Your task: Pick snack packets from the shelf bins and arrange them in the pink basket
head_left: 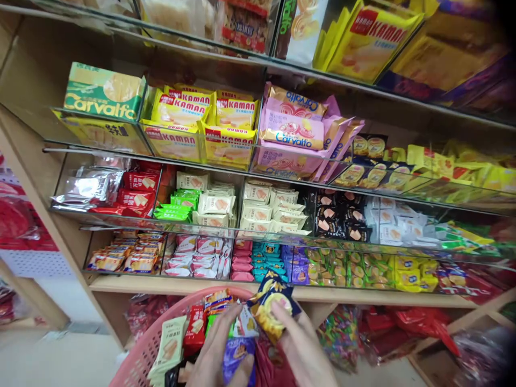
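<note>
A pink plastic basket (139, 336) at the bottom centre holds several small snack packets. My right hand (300, 344) grips a dark blue and gold packet (272, 306) over the basket's right side, thumb on its front. My left hand (221, 349) reaches over the packets in the basket, fingers apart, beside a purple packet (238, 357); its palm side is hidden, and so is anything under it. To its left lie a red packet (195, 328) and a cream packet (171, 344).
Slanted shelves (258, 287) with clear dividers rise in front, filled with biscuit packets. Yellow packs (229, 142) and pink packs (294, 131) stand midway up. Below the lowest board are bags of wrapped candy (341, 333) and red bags (419, 328).
</note>
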`<state>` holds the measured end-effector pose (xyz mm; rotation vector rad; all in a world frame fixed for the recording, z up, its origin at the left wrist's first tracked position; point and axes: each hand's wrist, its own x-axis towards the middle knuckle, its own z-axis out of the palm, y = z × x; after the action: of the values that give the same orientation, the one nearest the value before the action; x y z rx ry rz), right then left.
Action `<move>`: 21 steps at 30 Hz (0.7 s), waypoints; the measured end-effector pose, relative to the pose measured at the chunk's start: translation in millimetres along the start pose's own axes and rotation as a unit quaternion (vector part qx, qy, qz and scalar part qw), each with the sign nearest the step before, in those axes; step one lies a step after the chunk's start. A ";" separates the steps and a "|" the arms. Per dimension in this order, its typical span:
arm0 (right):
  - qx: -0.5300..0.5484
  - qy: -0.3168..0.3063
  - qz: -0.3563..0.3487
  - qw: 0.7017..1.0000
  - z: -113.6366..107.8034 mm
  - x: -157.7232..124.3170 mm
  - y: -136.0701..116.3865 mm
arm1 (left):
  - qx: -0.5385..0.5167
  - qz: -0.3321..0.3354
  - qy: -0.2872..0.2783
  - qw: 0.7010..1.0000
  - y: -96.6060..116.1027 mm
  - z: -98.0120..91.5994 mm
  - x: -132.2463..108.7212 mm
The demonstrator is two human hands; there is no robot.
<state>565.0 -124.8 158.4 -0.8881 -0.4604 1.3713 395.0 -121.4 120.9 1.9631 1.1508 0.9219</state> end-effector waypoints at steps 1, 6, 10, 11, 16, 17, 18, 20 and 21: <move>0.016 -0.006 0.014 1.000 2.9 -2.4 13.9 | 0.034 0.019 0.027 0.999 2.4 3.7 1.6; 0.053 0.017 0.039 0.998 15.5 -9.8 48.9 | 0.270 0.098 0.119 0.950 6.6 20.9 -3.2; 0.050 0.070 0.032 0.996 19.7 -10.0 59.8 | 0.336 0.131 0.126 0.924 -3.4 28.3 -6.6; 0.053 0.072 0.028 0.996 19.8 -9.9 62.6 | 0.343 0.133 0.128 0.921 -6.0 28.4 -6.2; 0.098 0.089 0.050 0.990 15.0 -9.6 76.4 | 0.357 0.153 0.113 0.915 -16.2 18.9 -1.6; 0.113 0.092 0.060 0.988 13.4 -9.3 78.2 | 0.348 0.152 0.102 0.919 -18.1 16.0 -1.1; 0.124 0.092 0.076 0.985 11.6 -9.1 79.5 | 0.335 0.146 0.091 0.926 -19.9 13.1 -1.1; 0.142 0.089 0.109 0.980 8.3 -8.8 80.2 | 0.297 0.122 0.073 0.944 -22.6 7.6 -2.1; 0.147 0.086 0.123 0.978 6.9 -8.8 80.0 | 0.276 0.110 0.062 0.953 -23.3 5.0 -3.0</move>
<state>506.9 -134.9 103.2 -0.8282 -0.0102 1.5238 388.1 -116.2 98.5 2.5533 1.3938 0.9124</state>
